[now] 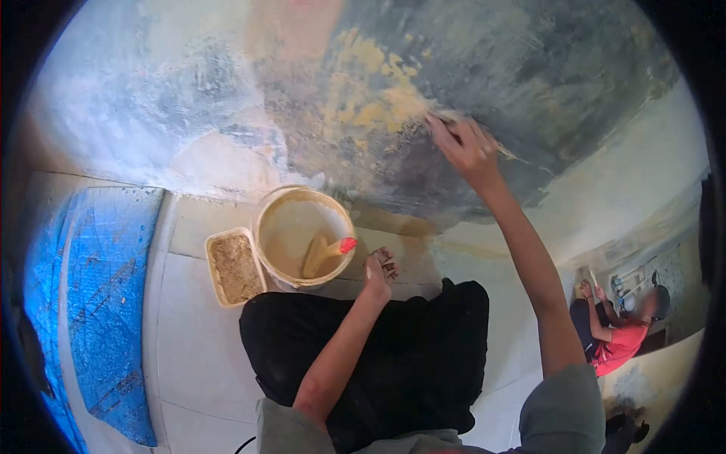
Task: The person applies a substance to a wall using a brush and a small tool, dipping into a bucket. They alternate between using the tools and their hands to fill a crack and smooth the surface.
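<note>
My right hand point(470, 153) is raised to the wall point(378, 151), its fingers closed around a thin, pale, flat tool point(508, 150) held against the surface. The tool's exact kind is partly hidden by my fingers. Yellow patches show through the wall's grey, blotchy coat just left of that hand. Low over my knees, my left hand point(380, 272) rests palm up with loosely curled fingers and nothing visible in it. Beside it stands a round bucket point(266, 261) of cloudy liquid. A yellowish brush-like tool point(321, 253) with a red handle end leans inside.
A shallow rectangular tub point(214, 276) with brownish, grainy material sits left of the bucket. Blue plastic sheeting point(110, 310) lies farther left on the tiled floor point(197, 363). At the far right, another person in a red shirt point(624, 348) sits by the wall.
</note>
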Available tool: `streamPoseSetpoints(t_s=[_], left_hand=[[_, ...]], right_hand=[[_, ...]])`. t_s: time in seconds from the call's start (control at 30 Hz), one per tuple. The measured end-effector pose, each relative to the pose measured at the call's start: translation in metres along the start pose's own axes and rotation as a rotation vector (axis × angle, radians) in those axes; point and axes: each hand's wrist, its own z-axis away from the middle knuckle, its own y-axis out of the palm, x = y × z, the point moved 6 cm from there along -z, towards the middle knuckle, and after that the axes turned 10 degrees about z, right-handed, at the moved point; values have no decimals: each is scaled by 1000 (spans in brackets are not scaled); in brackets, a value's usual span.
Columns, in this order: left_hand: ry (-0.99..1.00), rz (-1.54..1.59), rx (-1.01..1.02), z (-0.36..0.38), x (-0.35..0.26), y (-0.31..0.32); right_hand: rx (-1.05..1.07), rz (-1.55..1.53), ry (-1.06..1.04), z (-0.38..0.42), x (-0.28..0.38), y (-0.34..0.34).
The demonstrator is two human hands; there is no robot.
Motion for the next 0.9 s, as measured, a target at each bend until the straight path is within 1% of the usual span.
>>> streamPoseSetpoints(t_s=[0.07, 0.1, 0.13, 0.17, 0.27, 0.3, 0.37, 0.4, 0.47, 0.53, 0.6, 0.67, 0.7, 0.73, 0.77, 0.8, 0.83, 0.87, 0.9], left_hand=[[-19, 29, -24, -9, -5, -1], [48, 10, -35, -15, -11, -2], [105, -19, -49, -17, -13, -3], [124, -23, 17, -18, -12, 1], [34, -60, -16, -2, -8, 12], [39, -65, -20, 0, -8, 10], [-9, -14, -24, 1, -10, 4], [6, -10, -21, -2, -15, 0], [100, 5, -45, -11, -18, -6], [85, -15, -18, -14, -13, 3], [72, -41, -4, -11, -2, 1], [-42, -12, 109, -8, 3, 5], [-17, -6, 113, -7, -6, 8], [-6, -15, 10, -4, -10, 5], [-5, -19, -94, -3, -11, 2], [-3, -10, -95, -8, -10, 3], [61, -12, -52, -14, -10, 3], [116, -28, -9, -17, -8, 4], [86, -61, -14, -17, -2, 5]], right_hand=[[-6, 22, -6, 11, 2, 0], [19, 49, -3, 19, -1, -4], [44, 58, -1, 12, -1, -8], [41, 58, -35, -2, 4, -5], [39, 57, -89, -20, 2, 2], [23, 55, -109, -24, 5, 3], [27, 71, -66, 4, 1, -2], [48, 85, -34, 6, 0, -5], [14, 78, -55, 6, 0, 2], [24, 76, -68, 1, 1, 1], [-1, 87, -80, -30, 5, 2], [-19, 62, -54, -15, 6, -2], [7, 71, -6, 5, 6, -3], [35, 77, 36, 6, 6, -2], [19, 67, 22, 3, 6, 7], [-37, 43, 30, -4, 8, 7], [-71, 26, 53, -4, 10, 4], [-85, -74, 80, -19, 18, -1], [-101, -167, 116, -48, 31, -1]])
